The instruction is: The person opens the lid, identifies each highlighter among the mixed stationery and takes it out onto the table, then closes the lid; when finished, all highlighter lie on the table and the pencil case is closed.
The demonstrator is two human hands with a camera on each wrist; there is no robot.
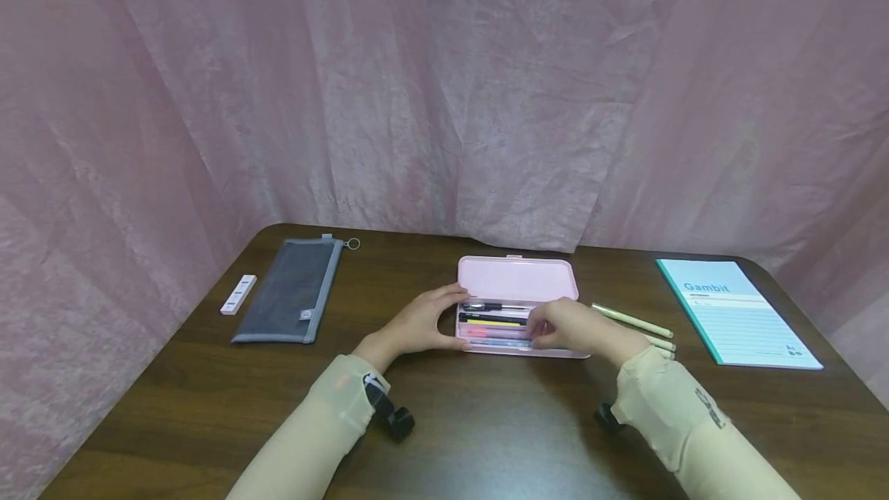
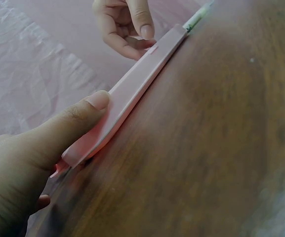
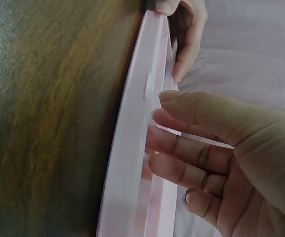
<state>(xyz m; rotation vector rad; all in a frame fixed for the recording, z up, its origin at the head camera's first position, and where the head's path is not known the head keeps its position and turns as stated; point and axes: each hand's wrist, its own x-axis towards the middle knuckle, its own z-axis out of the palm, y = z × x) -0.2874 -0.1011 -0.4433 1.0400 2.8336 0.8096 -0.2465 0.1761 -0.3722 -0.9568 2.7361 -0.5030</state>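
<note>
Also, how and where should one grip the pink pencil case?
Probably grip the pink pencil case by its short left end, from the left: it is narrow enough for the left hand to span. Avoid the lid, folded open behind; it may swing.

Open pink pencil case [image 3: 126,148], pens [image 1: 489,319] lying inside, some perhaps hidden

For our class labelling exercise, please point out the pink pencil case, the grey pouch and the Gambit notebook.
Pink pencil case [image 1: 517,282]: head view, on the inside of its open lid.
Grey pouch [image 1: 290,292]: head view, on the middle of its upper face.
Gambit notebook [image 1: 736,315]: head view, mid-cover.
</note>
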